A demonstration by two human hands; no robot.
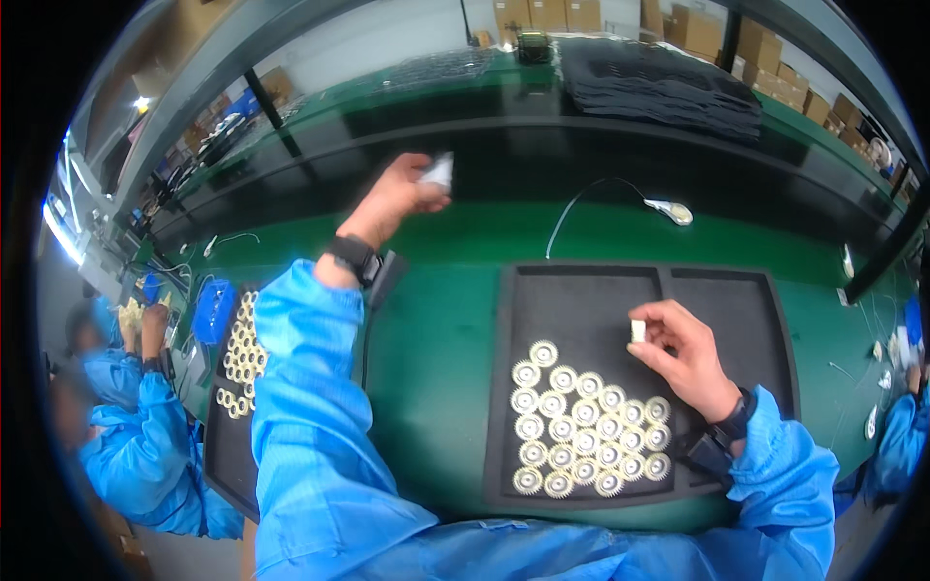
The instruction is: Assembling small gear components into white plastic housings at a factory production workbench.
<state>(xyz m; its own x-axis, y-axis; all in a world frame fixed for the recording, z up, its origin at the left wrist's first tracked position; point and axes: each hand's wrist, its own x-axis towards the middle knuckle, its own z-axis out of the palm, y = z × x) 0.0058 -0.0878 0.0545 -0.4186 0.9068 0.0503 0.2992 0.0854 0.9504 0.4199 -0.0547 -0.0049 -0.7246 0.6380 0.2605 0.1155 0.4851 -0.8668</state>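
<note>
Two hands work over a black shallow plastic tray (581,290) on a green bench mat (436,329). The right hand (683,353) pinches a small pale plastic piece (637,330) between thumb and forefinger, fingers closed lightly on it, just above the bare far part of the tray. The left hand (397,198) is raised farther out and to the left, its fingers closed on a small whitish object (438,171), too blurred to identify.

Near the right hand, in the tray's near half, lie rows of round cream-coloured toothed wheels (581,426), flat and close together. Judging from this, the piece is best kept in a fingertip grip and brought straight down, so the wrist does not brush the laid-out wheels and shift the rows.

Left of the left sleeve sits a second black tray (225,445) with more cream wheels (242,353) in a column, and a blue box-like object (213,310) just beyond it. A white handheld tool on a thin cable (670,211) lies on the mat beyond the main tray.

Farther off, a dark shelf (542,145) spans the bench, with stacked black trays (668,87) on top and brown cardboard boxes (697,29) behind. At the left edge another person in a blue coat (126,436) works at the same bench; a blue sleeve (896,445) shows at the right edge.
</note>
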